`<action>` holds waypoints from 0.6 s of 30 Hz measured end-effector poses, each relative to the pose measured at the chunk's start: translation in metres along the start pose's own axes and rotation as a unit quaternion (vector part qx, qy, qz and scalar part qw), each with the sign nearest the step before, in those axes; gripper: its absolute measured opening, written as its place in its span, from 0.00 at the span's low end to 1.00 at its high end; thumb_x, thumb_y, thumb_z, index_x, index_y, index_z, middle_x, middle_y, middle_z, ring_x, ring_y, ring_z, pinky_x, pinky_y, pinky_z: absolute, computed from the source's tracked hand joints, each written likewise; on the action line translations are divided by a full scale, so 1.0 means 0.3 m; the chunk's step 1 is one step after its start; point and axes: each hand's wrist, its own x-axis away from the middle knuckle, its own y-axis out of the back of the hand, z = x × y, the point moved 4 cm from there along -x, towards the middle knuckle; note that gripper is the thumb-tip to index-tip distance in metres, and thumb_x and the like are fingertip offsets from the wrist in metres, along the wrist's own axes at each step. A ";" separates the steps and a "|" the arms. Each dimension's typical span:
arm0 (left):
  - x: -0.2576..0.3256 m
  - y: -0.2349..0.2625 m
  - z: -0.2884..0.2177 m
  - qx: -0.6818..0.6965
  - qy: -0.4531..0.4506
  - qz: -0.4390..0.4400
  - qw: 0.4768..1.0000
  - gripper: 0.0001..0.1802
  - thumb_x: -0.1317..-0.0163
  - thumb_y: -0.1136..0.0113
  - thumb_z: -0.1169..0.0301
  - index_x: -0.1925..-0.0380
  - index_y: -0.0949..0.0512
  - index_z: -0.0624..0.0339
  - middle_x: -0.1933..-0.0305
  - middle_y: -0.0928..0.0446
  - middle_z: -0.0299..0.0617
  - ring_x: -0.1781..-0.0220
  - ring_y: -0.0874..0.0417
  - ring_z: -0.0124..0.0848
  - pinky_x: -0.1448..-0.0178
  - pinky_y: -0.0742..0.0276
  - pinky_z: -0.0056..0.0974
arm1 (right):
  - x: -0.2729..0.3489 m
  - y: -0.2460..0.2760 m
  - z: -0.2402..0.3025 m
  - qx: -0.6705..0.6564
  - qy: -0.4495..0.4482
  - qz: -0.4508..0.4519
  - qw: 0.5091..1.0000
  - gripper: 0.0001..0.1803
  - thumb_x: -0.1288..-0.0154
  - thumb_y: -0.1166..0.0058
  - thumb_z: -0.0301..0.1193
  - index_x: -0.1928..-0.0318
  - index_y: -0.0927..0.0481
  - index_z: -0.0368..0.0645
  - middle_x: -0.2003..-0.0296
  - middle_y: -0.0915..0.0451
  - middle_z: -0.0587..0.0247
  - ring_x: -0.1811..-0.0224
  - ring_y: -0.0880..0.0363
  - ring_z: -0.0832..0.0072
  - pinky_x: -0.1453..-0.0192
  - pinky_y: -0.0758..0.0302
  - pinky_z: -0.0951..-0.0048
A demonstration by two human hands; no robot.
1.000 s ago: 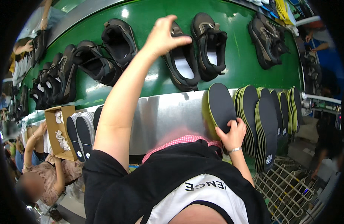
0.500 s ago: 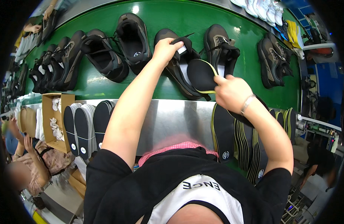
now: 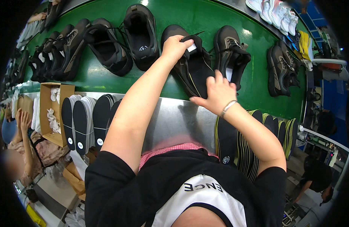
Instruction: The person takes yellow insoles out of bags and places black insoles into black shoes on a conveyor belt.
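A dark brown and black shoe (image 3: 172, 31) lies on the green work surface, its opening toward me. My left hand (image 3: 175, 49) pinches the shoe's tongue and holds it up, showing a white label. A black insole with a yellow edge (image 3: 199, 73) lies inside the shoe, most of its length hidden. At the heel end is my right hand (image 3: 219, 92), its fingers and thumb apart, touching the insole or the collar; which one I cannot tell. Just right of that hand stands the matching shoe (image 3: 225, 37), a pale strip visible inside its opening.
More dark shoes (image 3: 138, 32) line the green surface (image 3: 151, 85) to the left, with another pair (image 3: 278, 68) at the right. Along the metal edge are yellow-edged insole stacks (image 3: 245, 151), grey-edged insoles (image 3: 83, 125) and a cardboard box (image 3: 66, 113). A person works at far left.
The insole, half outside and held by my right hand before, is now inside the shoe. My right hand has let go and spread its fingers. My left hand still holds the tongue.
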 end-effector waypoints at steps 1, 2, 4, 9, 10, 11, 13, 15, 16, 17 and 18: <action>0.004 0.001 -0.002 -0.011 0.005 0.006 1.000 0.17 0.53 0.39 0.63 0.67 0.22 0.64 0.71 0.22 0.44 0.69 0.22 0.31 0.62 0.29 0.33 | -0.008 0.018 -0.026 -0.013 -0.020 0.135 0.991 0.39 0.57 0.47 0.57 0.55 0.32 0.36 0.51 0.34 0.46 0.55 0.28 0.60 0.52 0.34 0.56; 0.019 -0.002 -0.043 -0.021 0.006 0.016 1.000 0.17 0.52 0.39 0.64 0.66 0.23 0.66 0.70 0.22 0.42 0.69 0.23 0.28 0.63 0.30 0.32 | -0.004 0.023 -0.057 -0.037 -0.044 0.113 0.992 0.33 0.55 0.49 0.55 0.58 0.28 0.38 0.57 0.28 0.48 0.59 0.25 0.60 0.55 0.30 0.59; 0.026 -0.007 -0.062 -0.031 0.007 0.023 0.999 0.16 0.51 0.39 0.65 0.66 0.23 0.67 0.70 0.22 0.41 0.69 0.24 0.25 0.63 0.30 0.31 | -0.035 0.039 -0.079 -0.081 -0.020 0.155 0.984 0.26 0.52 0.52 0.51 0.65 0.22 0.40 0.63 0.25 0.48 0.61 0.24 0.60 0.58 0.28 0.61; 0.024 0.010 -0.058 -0.036 -0.002 0.011 0.999 0.16 0.51 0.39 0.65 0.66 0.23 0.67 0.71 0.22 0.41 0.70 0.24 0.26 0.64 0.30 0.31 | -0.125 0.005 0.006 -0.032 0.056 0.023 0.998 0.14 0.48 0.56 0.35 0.72 0.19 0.41 0.67 0.24 0.49 0.68 0.22 0.59 0.64 0.25 0.64; 0.028 0.009 -0.060 -0.038 -0.004 0.009 0.999 0.16 0.51 0.39 0.65 0.66 0.23 0.67 0.71 0.22 0.41 0.70 0.24 0.26 0.64 0.30 0.31 | -0.159 -0.021 0.017 -0.024 0.055 0.018 0.998 0.13 0.48 0.56 0.34 0.71 0.19 0.41 0.67 0.24 0.49 0.67 0.22 0.59 0.63 0.25 0.65; 0.038 0.010 -0.066 -0.041 -0.005 0.006 0.999 0.17 0.51 0.39 0.65 0.66 0.23 0.67 0.71 0.22 0.42 0.70 0.24 0.26 0.64 0.30 0.31 | -0.189 -0.034 0.036 -0.027 0.057 0.024 0.998 0.13 0.48 0.55 0.32 0.71 0.19 0.40 0.66 0.24 0.49 0.66 0.22 0.60 0.63 0.25 0.65; 0.034 0.011 -0.064 -0.055 -0.022 -0.006 0.998 0.17 0.51 0.39 0.65 0.66 0.23 0.67 0.71 0.22 0.42 0.70 0.24 0.26 0.64 0.30 0.30 | -0.239 -0.060 0.057 -0.022 0.065 0.034 0.997 0.12 0.48 0.55 0.31 0.70 0.20 0.40 0.65 0.24 0.49 0.64 0.22 0.60 0.61 0.26 0.66; 0.038 0.010 -0.058 -0.040 -0.008 0.003 0.999 0.17 0.51 0.39 0.65 0.65 0.23 0.67 0.70 0.22 0.42 0.69 0.24 0.26 0.63 0.30 0.31 | -0.273 -0.109 0.069 -0.010 0.079 0.048 0.996 0.12 0.48 0.56 0.29 0.69 0.19 0.40 0.64 0.24 0.49 0.62 0.23 0.61 0.59 0.26 0.67; 0.040 0.010 -0.056 -0.033 -0.001 0.008 0.999 0.17 0.51 0.39 0.65 0.65 0.23 0.67 0.70 0.22 0.42 0.69 0.24 0.26 0.63 0.30 0.31 | -0.284 -0.129 0.070 0.000 0.077 0.053 0.996 0.12 0.48 0.55 0.29 0.68 0.20 0.40 0.63 0.24 0.49 0.61 0.23 0.62 0.58 0.26 0.67; 0.043 0.010 -0.052 -0.030 -0.002 0.008 1.000 0.17 0.51 0.39 0.65 0.65 0.23 0.67 0.69 0.22 0.42 0.69 0.24 0.26 0.63 0.30 0.31 | -0.290 -0.147 0.072 0.010 0.075 0.059 0.995 0.12 0.48 0.55 0.30 0.67 0.20 0.40 0.62 0.24 0.49 0.60 0.23 0.63 0.58 0.26 0.68; 0.045 0.008 -0.048 -0.026 -0.003 0.009 1.000 0.17 0.51 0.39 0.65 0.64 0.24 0.68 0.69 0.22 0.42 0.69 0.24 0.26 0.62 0.30 0.31 | -0.297 -0.163 0.072 0.020 0.073 0.064 0.995 0.12 0.48 0.54 0.30 0.67 0.20 0.40 0.61 0.24 0.49 0.60 0.23 0.63 0.57 0.26 0.68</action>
